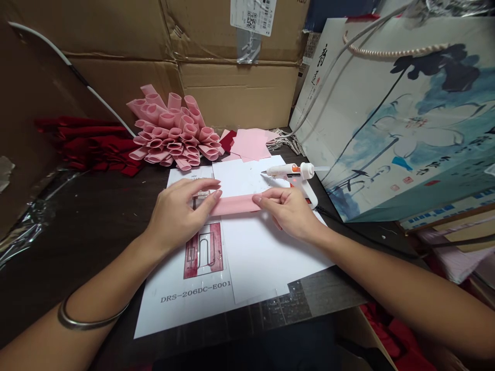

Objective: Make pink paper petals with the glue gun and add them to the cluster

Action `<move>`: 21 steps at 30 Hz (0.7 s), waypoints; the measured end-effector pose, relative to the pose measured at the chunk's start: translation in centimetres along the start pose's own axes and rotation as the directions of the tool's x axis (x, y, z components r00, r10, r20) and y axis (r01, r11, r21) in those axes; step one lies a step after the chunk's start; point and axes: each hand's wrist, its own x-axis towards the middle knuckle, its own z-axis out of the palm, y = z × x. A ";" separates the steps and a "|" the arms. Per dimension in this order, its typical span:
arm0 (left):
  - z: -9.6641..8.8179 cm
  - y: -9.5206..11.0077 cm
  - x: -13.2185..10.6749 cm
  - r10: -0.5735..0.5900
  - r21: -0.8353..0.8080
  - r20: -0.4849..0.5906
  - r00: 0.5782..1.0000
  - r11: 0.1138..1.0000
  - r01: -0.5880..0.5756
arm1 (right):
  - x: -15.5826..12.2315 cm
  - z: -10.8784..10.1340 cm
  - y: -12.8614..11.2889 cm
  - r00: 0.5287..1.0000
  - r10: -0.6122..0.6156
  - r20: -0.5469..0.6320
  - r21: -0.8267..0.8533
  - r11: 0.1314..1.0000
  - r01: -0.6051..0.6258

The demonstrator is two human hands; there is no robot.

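On the worktop (77, 247) lies a white sheet (266, 257), with a glue gun (290, 172) at its far edge. The left hand (178, 214) and right hand (286, 211) are at both ends of a pink paper strip (234, 205) on the sheet, and their fingers (263, 198) are grasping it.

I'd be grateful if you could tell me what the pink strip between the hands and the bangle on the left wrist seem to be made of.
The pink strip looks like matte paper or thin card: it has a flat, sheenless surface and soft folds. The bangle looks like polished silver-toned metal, with a bright highlight along its curve.
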 end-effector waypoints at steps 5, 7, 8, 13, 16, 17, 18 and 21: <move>0.9 1.5 -1.1 0.239 0.047 0.094 0.967 0.969 -0.244 | -0.7 1.0 0.0 0.998 -0.019 0.062 -0.034 0.999 0.021; 1.6 1.7 -1.4 0.267 0.011 0.159 0.950 0.962 -0.272 | -0.8 1.2 0.1 0.995 -0.055 0.077 -0.073 0.995 0.061; 1.9 1.7 -1.4 0.262 0.006 0.182 0.948 0.964 -0.267 | -0.8 1.3 0.2 0.994 -0.074 0.080 -0.099 0.992 0.081; 2.6 1.5 -1.2 0.162 0.043 0.277 0.947 0.983 -0.180 | -0.7 0.5 -0.2 0.993 -0.105 0.049 -0.293 0.949 0.115; 2.7 1.6 -1.0 0.145 0.063 0.323 0.935 0.983 -0.174 | -1.9 -0.9 -0.6 0.989 -0.144 -0.036 -0.358 0.926 0.122; 2.8 1.7 -1.0 0.145 0.074 0.333 0.932 0.981 -0.179 | -2.5 -1.4 -0.6 0.983 -0.171 -0.059 -0.354 0.925 0.140; 2.8 1.7 -0.9 0.145 0.088 0.341 0.929 0.979 -0.185 | -3.2 -1.9 -0.5 0.972 -0.213 -0.101 -0.363 0.917 0.163; 3.0 1.8 -0.9 0.138 0.128 0.369 0.919 0.972 -0.197 | -5.2 -3.3 0.5 0.776 -0.543 -0.321 -0.506 0.791 0.345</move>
